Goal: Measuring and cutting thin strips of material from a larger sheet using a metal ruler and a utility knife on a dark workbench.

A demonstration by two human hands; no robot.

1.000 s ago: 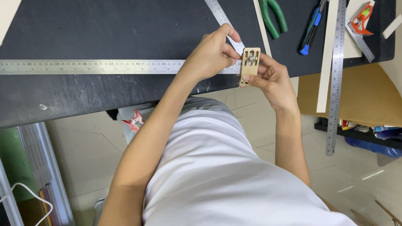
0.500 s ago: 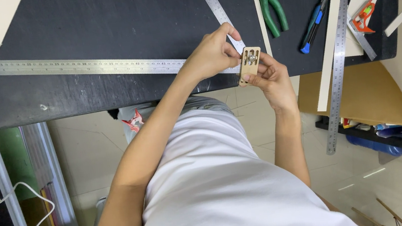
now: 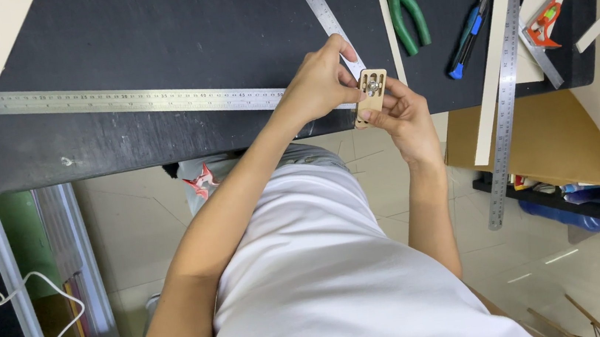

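Both hands are meeting just right of centre frame, over the near edge of the black table (image 3: 151,28). Right hand (image 3: 402,117) is cradling a small slotted wooden plate (image 3: 371,95) between thumb and curled fingers; left hand (image 3: 317,85) is pinching at the small metal fitting (image 3: 373,87) on its face. Judging by this, keeping the plate steady and turning only the fingertips is serving best, close above the table so nothing dropped is falling to the floor

The small slotted plate (image 3: 371,95) looks like pale, matt wood with a shiny metal part. The counter (image 3: 152,35) is matt black; the long ruler (image 3: 107,101) is brushed metal. The pliers (image 3: 406,9) have glossy green plastic handles.
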